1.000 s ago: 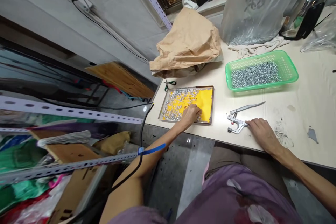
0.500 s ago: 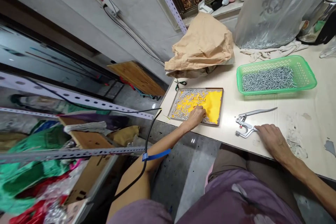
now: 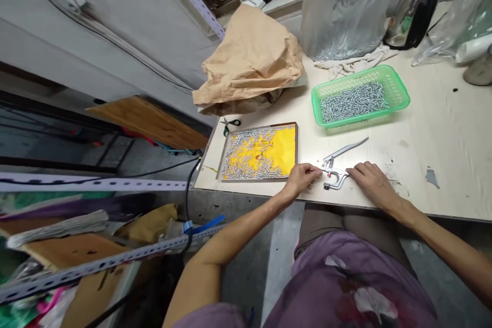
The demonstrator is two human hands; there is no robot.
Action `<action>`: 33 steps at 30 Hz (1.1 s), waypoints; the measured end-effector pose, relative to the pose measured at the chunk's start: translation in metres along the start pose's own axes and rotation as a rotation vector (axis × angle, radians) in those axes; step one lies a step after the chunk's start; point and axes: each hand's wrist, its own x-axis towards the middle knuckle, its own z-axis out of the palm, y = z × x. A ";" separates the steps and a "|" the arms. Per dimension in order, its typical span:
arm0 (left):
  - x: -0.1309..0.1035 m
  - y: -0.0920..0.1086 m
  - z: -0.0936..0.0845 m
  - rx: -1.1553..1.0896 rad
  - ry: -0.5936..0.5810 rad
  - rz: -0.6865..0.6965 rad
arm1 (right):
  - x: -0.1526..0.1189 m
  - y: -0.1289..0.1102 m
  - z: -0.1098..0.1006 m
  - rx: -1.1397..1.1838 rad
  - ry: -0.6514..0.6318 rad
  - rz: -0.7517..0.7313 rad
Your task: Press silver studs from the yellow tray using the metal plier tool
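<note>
Light wood covers the top of the counter [image 3: 434,118], and the silver pliers [image 3: 346,149] lie on it near the front edge. One pliers handle sticks up free, and the right hand [image 3: 371,179] has its fingers shut around the other. By the pliers' head, the left hand [image 3: 303,178] has its fingertips pinched together, but I can't tell if a tiny bit is between them. Just beside this hand is the yellow tray [image 3: 286,151], with lots of loose little silver bits [image 3: 246,161] in it. Behind the pliers, the green basket [image 3: 400,93] has a big heap of silver bits too. I can't tell if any bits are finished. Farther back are brown paper [image 3: 253,56] and a clear bag [image 3: 346,10].
</note>
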 end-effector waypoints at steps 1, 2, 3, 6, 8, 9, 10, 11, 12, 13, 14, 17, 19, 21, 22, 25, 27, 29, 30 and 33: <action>0.001 -0.002 0.007 -0.030 -0.006 -0.033 | -0.001 0.000 -0.001 -0.002 -0.007 0.006; 0.001 -0.004 0.013 -0.054 -0.011 -0.058 | -0.001 0.000 -0.002 -0.005 -0.014 0.012; 0.001 -0.007 0.017 -0.073 -0.015 -0.073 | -0.002 0.000 -0.002 -0.009 -0.021 0.017; -0.001 -0.013 0.025 -0.113 -0.014 -0.087 | -0.004 0.000 -0.001 -0.029 -0.027 0.033; -0.002 -0.014 0.028 -0.109 -0.006 -0.102 | -0.004 0.000 0.001 -0.035 -0.029 0.040; -0.002 -0.014 0.028 -0.099 0.000 -0.113 | -0.004 0.000 0.002 -0.032 -0.031 0.042; -0.002 -0.013 0.029 -0.085 0.002 -0.124 | -0.004 -0.001 0.003 -0.029 -0.034 0.046; -0.002 -0.012 0.029 -0.068 0.000 -0.135 | -0.004 -0.001 0.003 -0.027 -0.038 0.050; -0.002 -0.011 0.029 -0.048 -0.005 -0.144 | -0.004 -0.001 0.004 -0.026 -0.043 0.054; -0.001 -0.009 0.028 -0.025 -0.012 -0.152 | -0.004 -0.001 0.004 -0.026 -0.049 0.059; -0.001 -0.008 0.027 0.002 -0.025 -0.157 | -0.004 -0.002 0.004 -0.027 -0.055 0.063; 0.001 -0.005 0.024 0.103 -0.060 -0.162 | -0.003 -0.003 0.004 -0.030 -0.067 0.072; 0.002 -0.004 0.022 0.156 -0.078 -0.168 | -0.003 -0.004 0.004 -0.039 -0.060 0.075; 0.002 -0.004 0.022 0.173 -0.096 -0.187 | -0.003 -0.004 0.005 -0.048 -0.054 0.077; 0.001 -0.003 0.021 0.171 -0.106 -0.196 | -0.003 -0.004 0.005 -0.049 -0.055 0.078; 0.002 -0.002 0.021 0.163 -0.135 -0.226 | -0.003 -0.006 0.005 -0.045 -0.067 0.087; 0.002 0.000 0.021 0.160 -0.160 -0.239 | -0.003 -0.008 0.005 -0.044 -0.083 0.092; 0.002 0.001 0.021 0.162 -0.179 -0.244 | -0.003 -0.009 0.002 -0.040 -0.113 0.105; 0.001 0.002 0.022 0.165 -0.183 -0.245 | -0.002 -0.009 0.000 -0.029 -0.137 0.114; 0.000 0.004 0.022 0.173 -0.180 -0.260 | 0.000 -0.003 -0.009 0.058 -0.208 0.124</action>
